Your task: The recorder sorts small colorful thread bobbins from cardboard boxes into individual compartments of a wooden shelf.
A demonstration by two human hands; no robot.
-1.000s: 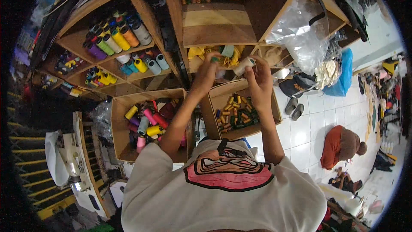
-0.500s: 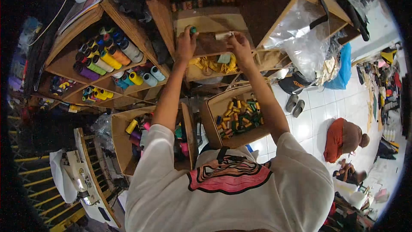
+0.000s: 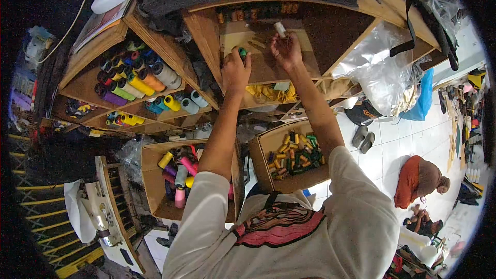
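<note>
Both my arms reach into an open wooden shelf compartment. My left hand (image 3: 236, 74) is closed around a green thread spool (image 3: 242, 51), whose top shows between the thumb and fingers. To its right, my right hand (image 3: 287, 53) has its fingers curled, with a white thread spool (image 3: 280, 29) standing up at the fingertips. Part of that grip is hidden by the hand itself. A tan cardboard sheet (image 3: 261, 41) lies on the compartment floor below the hands. Behind them, a row of small dark and orange-brown spools (image 3: 253, 13) lines the back.
Large thread cones (image 3: 135, 81) fill the left shelf. Under my arms stand a cardboard box (image 3: 152, 163) of mixed cones and another box (image 3: 262, 168) of small spools. Yellow material (image 3: 268, 93) lies on the lower shelf. Clear plastic (image 3: 372, 64) hangs at right; a person (image 3: 416, 178) is on the floor.
My right hand has turned and lifted, and the white spool now stands upright above its fingers. My left hand still grips the green spool. The view has shifted slightly.
</note>
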